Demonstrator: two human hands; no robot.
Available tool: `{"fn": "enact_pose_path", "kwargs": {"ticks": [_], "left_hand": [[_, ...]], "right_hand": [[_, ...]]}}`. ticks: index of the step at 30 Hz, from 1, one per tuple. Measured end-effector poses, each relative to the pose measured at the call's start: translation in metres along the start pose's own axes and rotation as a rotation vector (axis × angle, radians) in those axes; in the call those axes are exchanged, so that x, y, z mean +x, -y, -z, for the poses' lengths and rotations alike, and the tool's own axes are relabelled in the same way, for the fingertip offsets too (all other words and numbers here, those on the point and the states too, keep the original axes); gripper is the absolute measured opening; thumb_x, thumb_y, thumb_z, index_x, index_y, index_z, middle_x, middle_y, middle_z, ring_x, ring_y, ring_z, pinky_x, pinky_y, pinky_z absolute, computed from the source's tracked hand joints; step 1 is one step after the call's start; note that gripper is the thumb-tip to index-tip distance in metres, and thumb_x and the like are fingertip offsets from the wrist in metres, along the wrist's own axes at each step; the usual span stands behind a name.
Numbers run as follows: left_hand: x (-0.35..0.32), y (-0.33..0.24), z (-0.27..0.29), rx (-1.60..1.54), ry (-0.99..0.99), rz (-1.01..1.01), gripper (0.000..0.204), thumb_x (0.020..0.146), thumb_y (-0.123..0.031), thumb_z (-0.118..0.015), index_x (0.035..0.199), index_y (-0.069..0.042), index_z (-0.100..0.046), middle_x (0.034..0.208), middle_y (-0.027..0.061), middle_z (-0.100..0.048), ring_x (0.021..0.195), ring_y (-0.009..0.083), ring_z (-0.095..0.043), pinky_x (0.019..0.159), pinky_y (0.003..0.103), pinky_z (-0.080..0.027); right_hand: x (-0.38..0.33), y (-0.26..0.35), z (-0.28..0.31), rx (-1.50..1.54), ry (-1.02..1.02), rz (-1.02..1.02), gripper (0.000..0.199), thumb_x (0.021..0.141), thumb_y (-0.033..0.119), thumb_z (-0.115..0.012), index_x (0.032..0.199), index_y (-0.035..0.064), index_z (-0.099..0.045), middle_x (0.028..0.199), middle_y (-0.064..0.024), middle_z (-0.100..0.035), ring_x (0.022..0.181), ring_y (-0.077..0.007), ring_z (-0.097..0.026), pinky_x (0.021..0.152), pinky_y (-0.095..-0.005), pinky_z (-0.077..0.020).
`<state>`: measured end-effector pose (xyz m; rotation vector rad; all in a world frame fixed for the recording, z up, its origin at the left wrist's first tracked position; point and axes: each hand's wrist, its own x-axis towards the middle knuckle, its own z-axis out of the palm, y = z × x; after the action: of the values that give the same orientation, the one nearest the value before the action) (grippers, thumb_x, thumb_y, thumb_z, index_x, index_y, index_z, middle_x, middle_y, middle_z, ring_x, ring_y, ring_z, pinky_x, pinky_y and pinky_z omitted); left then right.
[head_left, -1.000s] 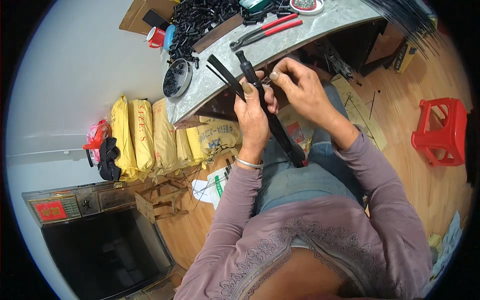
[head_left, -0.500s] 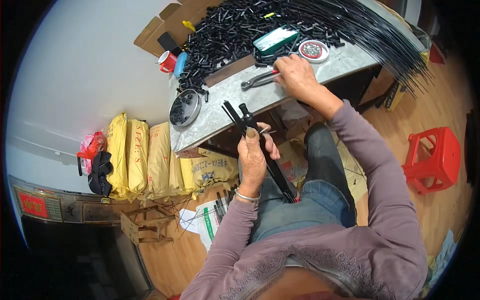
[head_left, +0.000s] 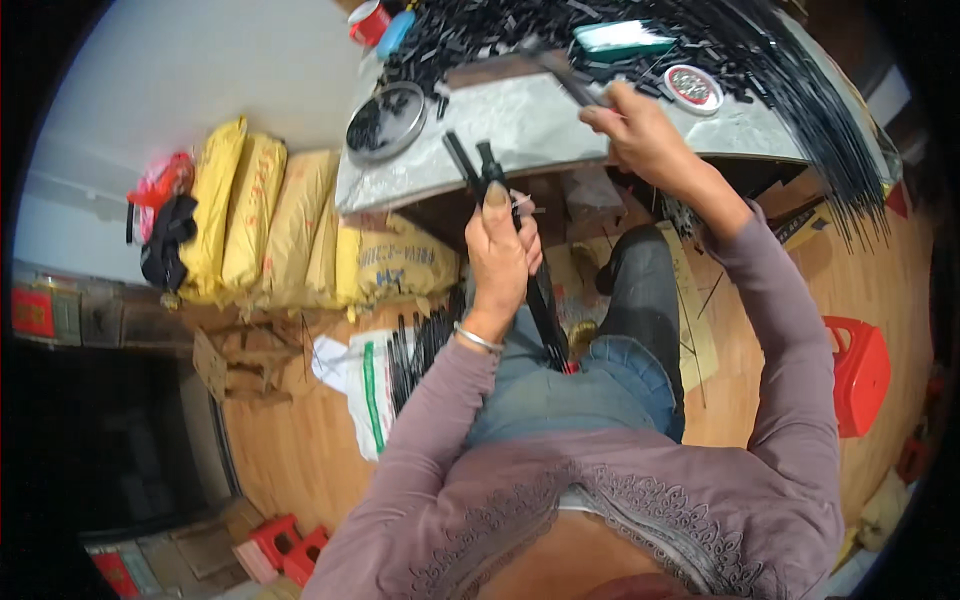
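My left hand [head_left: 503,255] grips a long black bar assembly [head_left: 478,166] that slants from above the table edge down to my lap. Its two upper ends fork apart just past my thumb. My right hand [head_left: 640,128] is raised over the grey table [head_left: 520,125] and is closed on the handles of a pair of pliers [head_left: 560,72], which look blurred. The pliers point up and left toward a heap of small black parts [head_left: 480,35].
A round dark tin [head_left: 385,120] holding small parts sits at the table's left end, a small round tin [head_left: 693,86] and a teal box [head_left: 625,38] further right. Long black rods [head_left: 810,90] fan across the right. Yellow sacks [head_left: 270,215] lie left; a red stool [head_left: 855,372] stands right.
My right hand left the black bar assembly, reached to the table, took the pliers and lifted them. My left hand kept hold of the assembly throughout.
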<state>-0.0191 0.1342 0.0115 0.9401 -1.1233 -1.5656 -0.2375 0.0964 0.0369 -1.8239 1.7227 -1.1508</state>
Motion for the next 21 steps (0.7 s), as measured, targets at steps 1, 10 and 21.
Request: {"fn": "enact_pose_path", "kwargs": {"ticks": [1,10,21], "left_hand": [[0.001,-0.001,0.0,-0.008,-0.009,-0.007,0.054,0.095,-0.057,-0.039,0.093,-0.003,-0.048,0.054,-0.0016,-0.033,0.04,0.0081,-0.031,0.037,0.023,-0.026],[-0.001,0.001,-0.004,-0.045,0.04,-0.01,0.057,0.093,-0.059,-0.043,0.094,-0.003,-0.051,0.055,-0.0028,-0.034,0.041,0.0061,-0.033,0.038,0.022,-0.028],[-0.002,0.003,-0.006,0.08,0.039,-0.084,0.058,0.092,-0.06,-0.043,0.091,-0.003,-0.052,0.054,-0.0019,-0.038,0.041,0.0068,-0.037,0.037,0.024,-0.032]], "right_hand": [[-0.021,0.02,0.005,0.122,0.016,-0.067,0.024,0.09,0.023,-0.06,0.089,0.0021,-0.049,0.068,-0.0114,-0.056,0.056,-0.0223,-0.053,0.052,-0.0328,-0.0428],[-0.121,0.024,-0.001,-0.315,-0.068,0.276,0.039,0.06,-0.006,-0.068,0.091,0.0053,-0.047,0.086,-0.01,-0.051,0.077,-0.0268,-0.052,0.07,-0.0356,-0.0401],[-0.128,0.036,0.016,0.223,0.429,-0.149,0.02,0.078,-0.005,-0.057,0.093,0.0048,-0.047,0.057,-0.0062,-0.048,0.047,-0.0166,-0.052,0.044,-0.0285,-0.0411]]}}
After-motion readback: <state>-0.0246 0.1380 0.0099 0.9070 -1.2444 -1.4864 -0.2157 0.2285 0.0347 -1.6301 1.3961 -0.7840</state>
